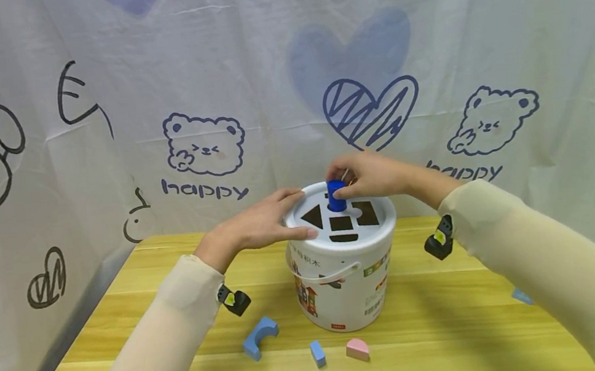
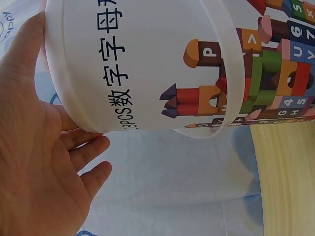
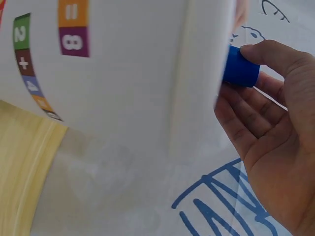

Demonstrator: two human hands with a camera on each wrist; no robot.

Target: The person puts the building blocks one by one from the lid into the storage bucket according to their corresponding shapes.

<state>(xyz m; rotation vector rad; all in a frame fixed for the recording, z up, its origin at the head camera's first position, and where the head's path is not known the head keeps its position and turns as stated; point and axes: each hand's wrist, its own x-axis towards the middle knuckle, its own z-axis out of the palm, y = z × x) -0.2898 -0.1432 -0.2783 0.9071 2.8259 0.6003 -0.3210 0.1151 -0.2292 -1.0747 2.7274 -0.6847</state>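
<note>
A blue cylinder block (image 1: 337, 198) stands upright at a hole of the white lid (image 1: 372, 235), pinched by my right hand (image 1: 377, 174) between thumb and fingers. Its lower end meets the lid; in the right wrist view the cylinder (image 3: 241, 69) sticks out past the lid's edge. My left hand (image 1: 265, 221) rests on the lid's left side, thumb stretched over the top and fingers at the far rim. In the left wrist view the other fingers (image 2: 88, 152) hang loosely beside the rim. The lid covers a white printed bucket (image 1: 344, 294) and has several dark shaped cutouts.
On the wooden table (image 1: 439, 341) before the bucket lie a blue arch block (image 1: 254, 341), a small blue block (image 1: 317, 354) and a pink half-round block (image 1: 357, 349). Another blue block (image 1: 522, 296) lies by the right sleeve. A printed cloth (image 1: 273, 77) hangs behind.
</note>
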